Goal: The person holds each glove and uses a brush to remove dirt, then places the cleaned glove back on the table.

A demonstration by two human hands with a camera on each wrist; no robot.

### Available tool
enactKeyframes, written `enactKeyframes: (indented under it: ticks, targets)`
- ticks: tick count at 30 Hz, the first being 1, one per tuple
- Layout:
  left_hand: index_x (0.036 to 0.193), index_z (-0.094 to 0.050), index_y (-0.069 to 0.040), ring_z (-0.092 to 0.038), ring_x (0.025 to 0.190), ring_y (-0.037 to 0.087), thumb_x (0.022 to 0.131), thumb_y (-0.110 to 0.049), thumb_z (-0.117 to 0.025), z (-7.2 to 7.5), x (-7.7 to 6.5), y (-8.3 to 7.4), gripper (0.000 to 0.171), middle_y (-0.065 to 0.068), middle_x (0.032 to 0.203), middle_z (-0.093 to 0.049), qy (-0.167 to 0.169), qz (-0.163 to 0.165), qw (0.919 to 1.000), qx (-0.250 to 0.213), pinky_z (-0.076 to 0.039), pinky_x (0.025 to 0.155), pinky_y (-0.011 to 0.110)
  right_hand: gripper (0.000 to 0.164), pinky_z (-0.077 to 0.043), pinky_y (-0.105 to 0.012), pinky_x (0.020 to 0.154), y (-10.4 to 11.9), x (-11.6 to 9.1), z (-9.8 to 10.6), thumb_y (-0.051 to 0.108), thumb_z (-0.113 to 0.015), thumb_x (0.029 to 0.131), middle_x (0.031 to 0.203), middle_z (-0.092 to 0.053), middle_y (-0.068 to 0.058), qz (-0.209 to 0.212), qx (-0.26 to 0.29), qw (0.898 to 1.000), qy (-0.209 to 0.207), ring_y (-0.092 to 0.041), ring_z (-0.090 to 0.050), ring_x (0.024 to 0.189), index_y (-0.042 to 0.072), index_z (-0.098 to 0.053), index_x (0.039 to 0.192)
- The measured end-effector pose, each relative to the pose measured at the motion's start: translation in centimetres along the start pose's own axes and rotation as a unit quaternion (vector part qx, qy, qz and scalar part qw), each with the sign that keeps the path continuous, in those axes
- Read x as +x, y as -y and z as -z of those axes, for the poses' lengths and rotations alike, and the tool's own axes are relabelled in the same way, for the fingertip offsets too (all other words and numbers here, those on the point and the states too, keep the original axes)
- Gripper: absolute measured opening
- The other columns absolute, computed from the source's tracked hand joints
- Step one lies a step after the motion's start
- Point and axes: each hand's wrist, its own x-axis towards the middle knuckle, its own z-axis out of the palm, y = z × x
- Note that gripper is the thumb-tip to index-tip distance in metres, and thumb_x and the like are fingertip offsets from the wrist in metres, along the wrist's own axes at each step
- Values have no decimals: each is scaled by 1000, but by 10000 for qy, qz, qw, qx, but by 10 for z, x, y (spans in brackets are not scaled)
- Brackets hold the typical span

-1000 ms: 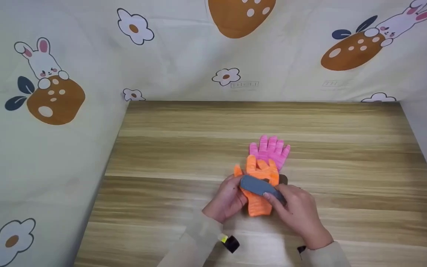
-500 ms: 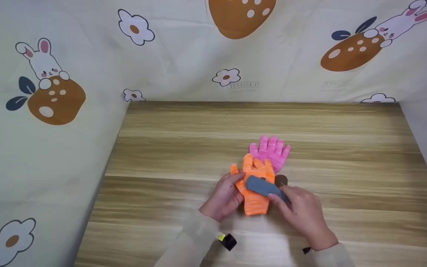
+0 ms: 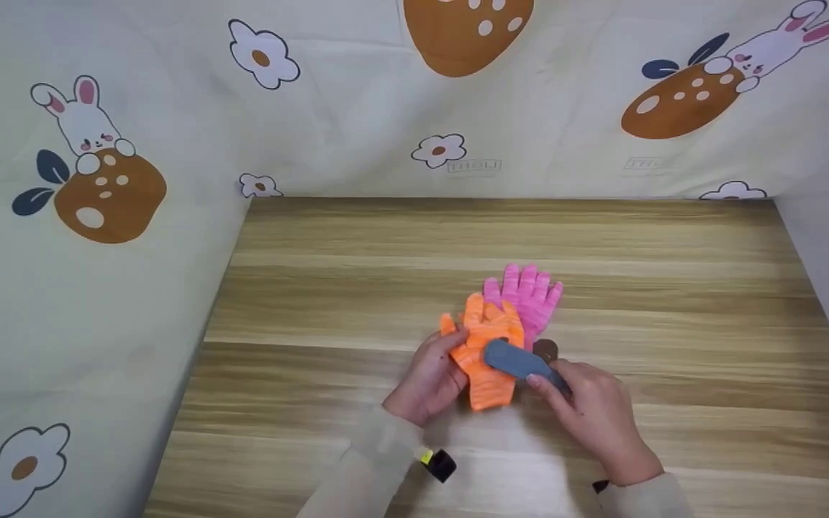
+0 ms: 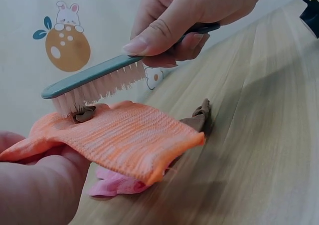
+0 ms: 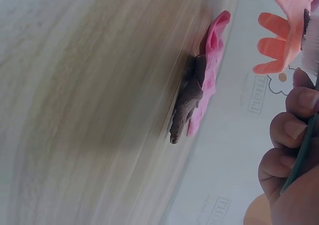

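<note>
My left hand (image 3: 432,374) holds an orange knitted glove (image 3: 490,385) by its thumb side, palm area up and raised off the table. In the left wrist view a small dark brown lump (image 4: 84,115) sits on the glove. My right hand (image 3: 598,414) grips a scrubbing brush (image 3: 519,360) by its handle, with a blue-grey back and pale bristles (image 4: 104,88) facing down. The bristle tips at the brush's far end meet the glove beside the lump. A pink glove (image 3: 533,302) lies flat on the table behind, partly covered by the orange one.
A brown, soft-looking lumpy piece (image 5: 188,101) lies on the table against the pink glove. Wood-grain table (image 3: 328,288) spreads around the hands. A patterned cloth wall (image 3: 357,108) with rabbits and flowers stands at the back and sides.
My left hand has shifted left and slightly away with the orange glove, uncovering more of the pink glove. The brush in my right hand has moved a little right.
</note>
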Motion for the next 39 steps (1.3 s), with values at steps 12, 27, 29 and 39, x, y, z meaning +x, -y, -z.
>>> enactKeyframes:
  ticks: [12,27,29,39]
  targets:
    - [121,-55,2,-69,104,9,105,-11,-39,-7,1,16,26,1,109,-70,46,89,9997,-217,-56,98,26,24,-33,-22,55,19,8,-6,36,-73,92,64,-50,10,-93,169,9996,182,-6,-42,59,14,-67,82]
    - [116,-54,-5,-68,106,13,103,-11,-48,-3,1,9,16,2,109,-68,9,73,9993,-361,-57,98,33,28,-31,-21,51,7,3,-3,41,-75,90,63,-49,9,-79,-152,9997,192,-5,-41,58,14,-72,85]
    - [118,-54,-4,-68,110,14,103,-12,-47,-3,1,8,18,3,112,-68,2,83,9994,-347,-56,100,34,29,-30,-20,51,7,3,-2,42,-74,90,63,-46,10,-116,-144,9996,236,-5,-40,57,14,-71,84]
    - [140,-45,0,-60,128,21,104,-15,-49,-2,1,7,39,12,137,-62,-155,117,9994,-278,-49,110,38,30,-27,-21,53,5,1,3,45,-72,92,63,-45,9,-306,-111,9988,360,-7,-40,58,18,-68,79]
